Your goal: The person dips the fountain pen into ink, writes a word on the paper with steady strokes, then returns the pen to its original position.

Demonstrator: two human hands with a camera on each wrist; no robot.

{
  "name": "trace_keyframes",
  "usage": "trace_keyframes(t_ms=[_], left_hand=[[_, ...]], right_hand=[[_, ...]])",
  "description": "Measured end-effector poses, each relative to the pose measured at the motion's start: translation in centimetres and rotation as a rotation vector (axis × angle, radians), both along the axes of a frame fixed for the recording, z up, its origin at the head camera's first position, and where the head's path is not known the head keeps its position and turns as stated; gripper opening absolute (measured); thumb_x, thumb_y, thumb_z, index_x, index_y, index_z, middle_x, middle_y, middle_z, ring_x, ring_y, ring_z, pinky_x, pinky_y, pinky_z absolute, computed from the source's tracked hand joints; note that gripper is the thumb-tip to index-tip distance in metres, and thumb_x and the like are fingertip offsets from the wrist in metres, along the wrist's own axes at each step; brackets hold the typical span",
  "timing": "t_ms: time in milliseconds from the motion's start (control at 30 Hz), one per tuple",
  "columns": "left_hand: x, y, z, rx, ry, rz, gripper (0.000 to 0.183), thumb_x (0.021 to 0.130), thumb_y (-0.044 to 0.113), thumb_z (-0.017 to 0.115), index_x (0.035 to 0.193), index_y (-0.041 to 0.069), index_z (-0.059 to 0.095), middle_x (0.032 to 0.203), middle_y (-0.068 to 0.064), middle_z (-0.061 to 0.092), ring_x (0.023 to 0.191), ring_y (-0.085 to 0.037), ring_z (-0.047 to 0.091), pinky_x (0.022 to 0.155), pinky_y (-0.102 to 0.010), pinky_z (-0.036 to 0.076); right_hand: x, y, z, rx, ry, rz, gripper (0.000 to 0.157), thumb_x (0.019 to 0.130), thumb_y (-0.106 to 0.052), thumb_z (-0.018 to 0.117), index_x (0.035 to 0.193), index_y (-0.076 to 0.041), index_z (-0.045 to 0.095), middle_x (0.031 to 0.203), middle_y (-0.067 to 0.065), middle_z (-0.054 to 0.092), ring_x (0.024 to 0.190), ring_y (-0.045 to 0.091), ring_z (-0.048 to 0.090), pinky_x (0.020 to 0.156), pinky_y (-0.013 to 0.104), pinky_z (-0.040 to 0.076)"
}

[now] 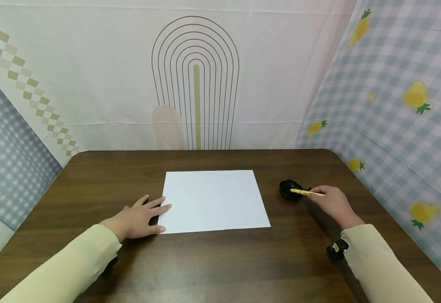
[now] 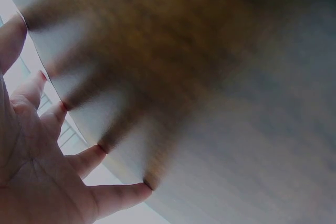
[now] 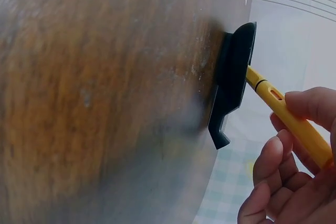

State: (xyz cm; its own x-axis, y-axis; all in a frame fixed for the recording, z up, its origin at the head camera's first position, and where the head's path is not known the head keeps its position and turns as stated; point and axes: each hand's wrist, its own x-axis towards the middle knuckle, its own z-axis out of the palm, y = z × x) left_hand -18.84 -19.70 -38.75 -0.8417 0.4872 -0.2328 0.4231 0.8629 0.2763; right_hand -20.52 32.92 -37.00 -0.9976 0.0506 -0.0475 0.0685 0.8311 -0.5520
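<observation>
A blank white sheet of paper (image 1: pixel 214 202) lies on the brown wooden table (image 1: pixel 212 265). My left hand (image 1: pixel 138 219) rests with spread fingers at the sheet's left edge, fingertips down on paper and table. To the right of the sheet sits a small black dish (image 1: pixel 286 185), which shows a short bent handle in the right wrist view. My right hand (image 1: pixel 334 204) pinches a yellow pen (image 3: pixel 294 119) between thumb and fingers. The pen's front end reaches into the dish; its tip is hidden behind the rim, so contact with the bottom cannot be seen.
Behind the table hangs a white cloth (image 1: pixel 106 75) with an arch pattern. A blue checked cloth with yellow fruit (image 1: pixel 386 105) runs along the right side. A dark device (image 1: pixel 337 249) is strapped on the right wrist.
</observation>
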Motion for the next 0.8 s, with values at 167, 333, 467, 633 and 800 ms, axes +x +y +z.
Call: trace_keyframes(t_ms=[167,333,467,633,800], left_hand=[[-0.04,-0.07,-0.01,0.001,0.002,-0.002,0.07,0.09,0.056,0.058,0.15,0.025,0.039,0.158,-0.007,0.027,0.139,-0.053,0.018,0.088,-0.081,0.025],[-0.05,-0.04,0.03,0.004,0.001,-0.002,0.069,0.091,0.055,0.058,0.15,0.024,0.039,0.158,-0.007,0.026,0.139,-0.053,0.018,0.088,-0.081,0.025],[0.03,0.02,0.12,-0.001,0.001,-0.001,0.07,0.091,0.055,0.059,0.15,0.024,0.039,0.158,-0.007,0.027,0.139,-0.053,0.018,0.088,-0.081,0.025],[0.13,0.07,0.27,0.003,-0.002,0.001,0.07,0.091,0.054,0.059,0.15,0.024,0.039,0.158,-0.007,0.026,0.14,-0.053,0.019,0.089,-0.081,0.024],[0.11,0.06,0.2,0.001,-0.006,0.004,0.07,0.091,0.055,0.058,0.15,0.024,0.039,0.158,-0.006,0.026,0.14,-0.052,0.019,0.089,-0.081,0.024]], right_hand=[[0.11,-0.14,0.21,-0.027,0.028,-0.008,0.038,0.097,-0.029,0.057,0.113,0.004,0.066,0.093,0.012,0.063,0.071,0.021,0.046,0.06,0.032,0.038],[0.11,-0.19,0.5,-0.067,0.043,-0.021,0.038,0.097,-0.029,0.056,0.114,0.004,0.065,0.09,0.011,0.063,0.069,0.02,0.047,0.059,0.032,0.039],[0.04,-0.14,0.74,-0.099,0.054,-0.04,0.036,0.097,-0.028,0.057,0.114,0.003,0.065,0.086,0.01,0.065,0.07,0.021,0.052,0.06,0.032,0.042],[0.11,-0.07,0.92,-0.12,0.05,-0.054,0.037,0.096,-0.028,0.057,0.114,0.003,0.065,0.092,0.013,0.068,0.08,0.026,0.058,0.064,0.032,0.044],[0.15,0.01,0.97,-0.141,0.04,-0.068,0.039,0.095,-0.029,0.058,0.116,0.003,0.064,0.099,0.018,0.069,0.087,0.03,0.061,0.066,0.031,0.044]])
